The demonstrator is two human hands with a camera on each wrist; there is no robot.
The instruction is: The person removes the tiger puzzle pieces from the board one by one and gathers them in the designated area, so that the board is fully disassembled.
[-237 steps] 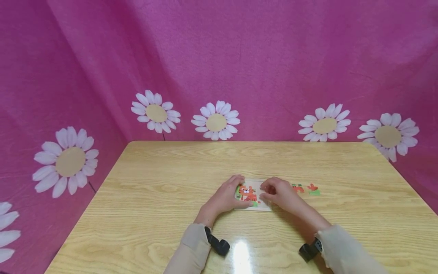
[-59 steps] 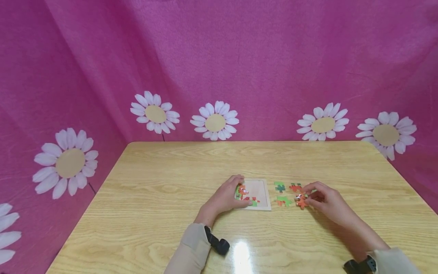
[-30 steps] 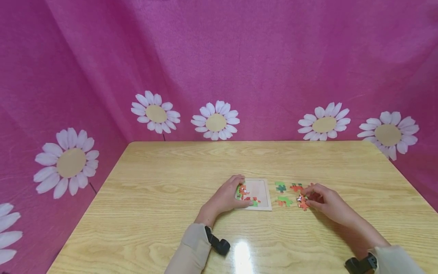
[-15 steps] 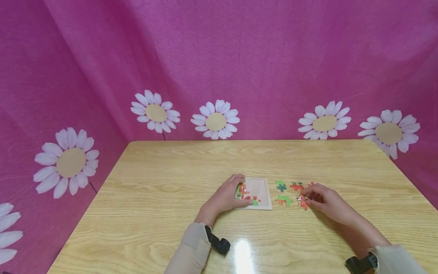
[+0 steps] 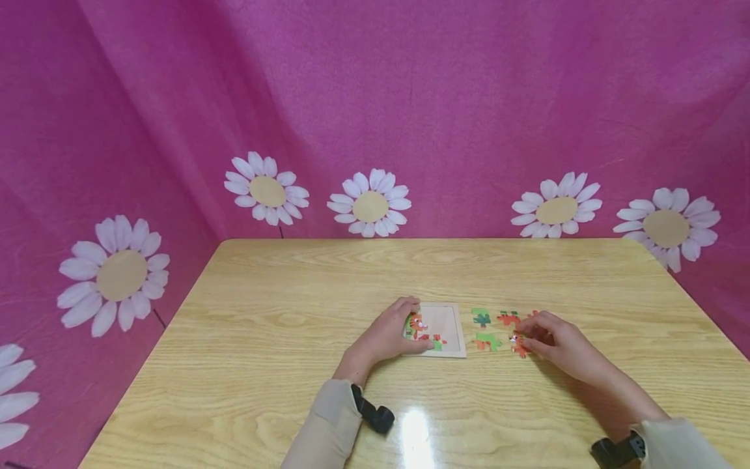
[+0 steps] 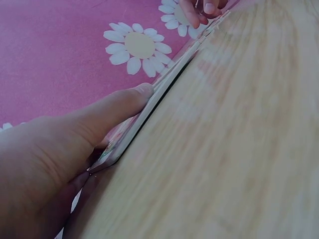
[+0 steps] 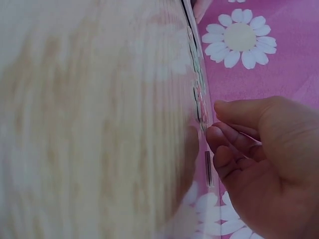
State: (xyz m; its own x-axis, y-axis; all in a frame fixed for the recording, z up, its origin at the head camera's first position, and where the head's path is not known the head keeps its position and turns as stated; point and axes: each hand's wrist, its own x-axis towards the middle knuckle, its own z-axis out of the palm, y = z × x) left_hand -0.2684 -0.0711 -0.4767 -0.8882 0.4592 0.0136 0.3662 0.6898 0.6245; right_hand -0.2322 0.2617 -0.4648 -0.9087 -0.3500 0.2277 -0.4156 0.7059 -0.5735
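A pale wooden puzzle tray (image 5: 460, 332) lies on the table, gripped along its left side by my left hand (image 5: 381, 333), thumb on the near edge, fingers at the far edge. Orange, red and green jigsaw pieces (image 5: 418, 323) sit in its left and lower part, partly covered by the hand. To the right, my right hand (image 5: 562, 342) has curled fingers and thumb at an orange jigsaw piece (image 5: 518, 345) with part of a tiger's face. In the right wrist view the right fingertips (image 7: 223, 154) are close to the tabletop; their contact is partly hidden.
Between tray and right hand lie a green piece (image 5: 481, 318), a green-orange piece (image 5: 487, 342) and an orange-red piece (image 5: 508, 318). Another orange piece (image 5: 533, 314) shows partly behind the right hand. A pink flowered cloth (image 5: 457, 117) hangs behind the wooden table (image 5: 293, 280).
Since the oldest frame, more pieces have left the tray and lie to its right. My right hand has moved from tray to pieces; lately the tiger-face piece turned slightly. The left hand stays put.
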